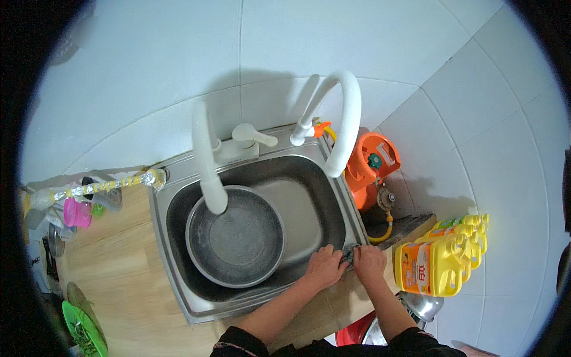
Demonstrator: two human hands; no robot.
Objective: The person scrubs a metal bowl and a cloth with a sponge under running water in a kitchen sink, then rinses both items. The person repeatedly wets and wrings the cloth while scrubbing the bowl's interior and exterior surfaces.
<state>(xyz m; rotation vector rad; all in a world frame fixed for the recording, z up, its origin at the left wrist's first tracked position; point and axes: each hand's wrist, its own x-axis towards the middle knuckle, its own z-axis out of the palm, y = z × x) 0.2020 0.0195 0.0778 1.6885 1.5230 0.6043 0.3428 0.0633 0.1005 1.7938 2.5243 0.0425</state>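
My left hand point(327, 267) and my right hand point(370, 263) are close together at the near right corner of the stainless steel sink point(303, 214). Both grip a small dark grey cloth or scouring pad point(350, 255), mostly hidden between my fingers. To the left, a round grey metal pan point(241, 241) rests in the basin, and the white spout of a mixer faucet point(207, 165) hangs over its rim. A second white gooseneck faucet point(352, 116) with an orange handle arches over the sink's far right corner.
An orange gas cylinder point(366, 169) with a regulator stands right of the sink. Yellow detergent jugs point(428, 267) line the right wall. Pink cups point(77, 212) and a green basket point(82, 328) holding greens are at the left. A foil-wrapped pipe point(102, 187) runs along the back left.
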